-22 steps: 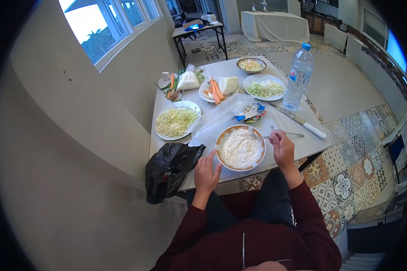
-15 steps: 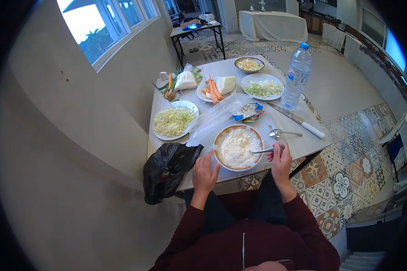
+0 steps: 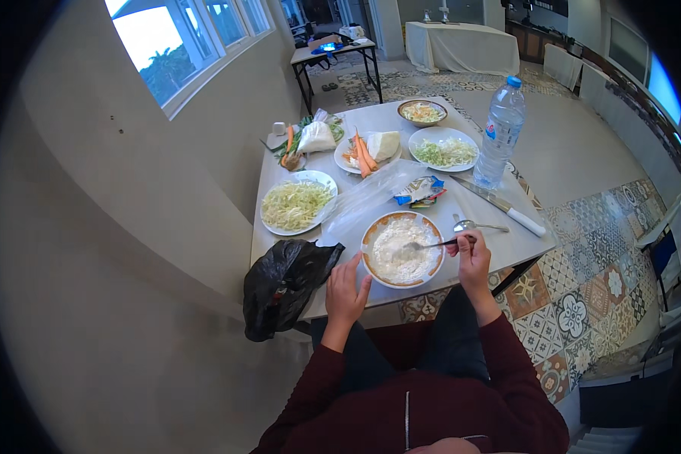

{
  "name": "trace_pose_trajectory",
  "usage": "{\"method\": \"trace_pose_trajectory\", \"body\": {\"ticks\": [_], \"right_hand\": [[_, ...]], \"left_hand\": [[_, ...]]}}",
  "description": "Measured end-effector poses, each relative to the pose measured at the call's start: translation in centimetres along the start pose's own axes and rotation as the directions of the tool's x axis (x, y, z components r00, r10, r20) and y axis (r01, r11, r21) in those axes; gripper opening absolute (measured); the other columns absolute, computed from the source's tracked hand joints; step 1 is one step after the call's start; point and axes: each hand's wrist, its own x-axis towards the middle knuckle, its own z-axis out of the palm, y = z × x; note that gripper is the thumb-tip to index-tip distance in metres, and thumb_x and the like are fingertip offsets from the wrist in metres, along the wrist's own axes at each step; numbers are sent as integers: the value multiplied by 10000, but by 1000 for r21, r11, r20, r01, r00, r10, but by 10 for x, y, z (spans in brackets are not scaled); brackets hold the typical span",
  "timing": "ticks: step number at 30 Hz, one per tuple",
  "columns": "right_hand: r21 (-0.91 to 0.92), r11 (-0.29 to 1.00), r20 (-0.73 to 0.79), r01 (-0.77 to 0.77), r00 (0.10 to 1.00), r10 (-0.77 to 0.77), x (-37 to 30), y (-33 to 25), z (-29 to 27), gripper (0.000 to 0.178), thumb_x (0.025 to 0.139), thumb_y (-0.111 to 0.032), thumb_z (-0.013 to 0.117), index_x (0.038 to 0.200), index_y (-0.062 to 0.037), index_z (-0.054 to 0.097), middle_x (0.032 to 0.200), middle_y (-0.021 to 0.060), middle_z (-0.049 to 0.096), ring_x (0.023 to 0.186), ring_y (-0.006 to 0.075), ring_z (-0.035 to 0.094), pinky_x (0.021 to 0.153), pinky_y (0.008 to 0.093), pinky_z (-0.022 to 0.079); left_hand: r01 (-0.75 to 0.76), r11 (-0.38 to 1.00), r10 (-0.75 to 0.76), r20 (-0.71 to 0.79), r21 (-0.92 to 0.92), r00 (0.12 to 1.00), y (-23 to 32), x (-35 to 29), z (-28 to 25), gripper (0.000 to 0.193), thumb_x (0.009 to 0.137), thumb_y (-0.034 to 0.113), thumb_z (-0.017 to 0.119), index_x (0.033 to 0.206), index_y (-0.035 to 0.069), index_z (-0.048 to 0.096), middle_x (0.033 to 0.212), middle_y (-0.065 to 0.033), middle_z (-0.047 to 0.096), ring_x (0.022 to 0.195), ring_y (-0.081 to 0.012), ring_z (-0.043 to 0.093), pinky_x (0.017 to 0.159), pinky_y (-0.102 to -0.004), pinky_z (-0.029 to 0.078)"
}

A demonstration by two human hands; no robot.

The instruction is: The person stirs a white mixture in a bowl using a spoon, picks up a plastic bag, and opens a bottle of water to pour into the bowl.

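A round white bowl with an orange-brown patterned rim (image 3: 378,223) is sitting near the front edge of the white tabletop (image 3: 518,246), holding loose white powder (image 3: 393,261). The right hand (image 3: 473,261) is gripping the handle of a slim grey metal utensil (image 3: 429,245), its tip resting in the powder; spoon or fork is hard to tell. The left hand (image 3: 346,291) is lying half open, fingertips meeting the bowl's left rim without visibly clasping it. The bowl is looking rigid, smooth and probably breakable, the powder light and spillable; the outer rim is offering the best hold.
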Motion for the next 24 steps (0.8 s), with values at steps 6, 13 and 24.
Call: {"method": "trace_pose_trajectory", "body": {"ticks": [6,13,24], "right_hand": [[126,988,-73,84,995,-75,30,5,10,172,1010,-170,526,994,-1,551,777,91,672,697,136,644,665,256,515],[-14,999,-72,-30,997,29,19,27,0,179,1015,-177,517,995,-2,550,773,90,670,673,119,629,637,248,508],[105,985,19,-133,991,132,-5,-21,-17,178,1013,-165,519,1001,10,553,769,101,669,656,114,627,620,248,507]], "left_hand": [[2,1000,-2,-3,-3,1000,-1,-1,-2,481,939,310,565,1344,55,519,1156,-129,620,1066,-325,551,948,-413,413],[18,1000,-18,14,11,1000,1,-1,0,486,938,310,566,1355,68,515,1141,-116,622,1072,-312,554,944,-412,415],[12,1000,-12,2,-6,1000,-1,-2,-1,491,936,304,567,1362,68,510,1129,-117,626,1062,-304,558,936,-408,418]]}}
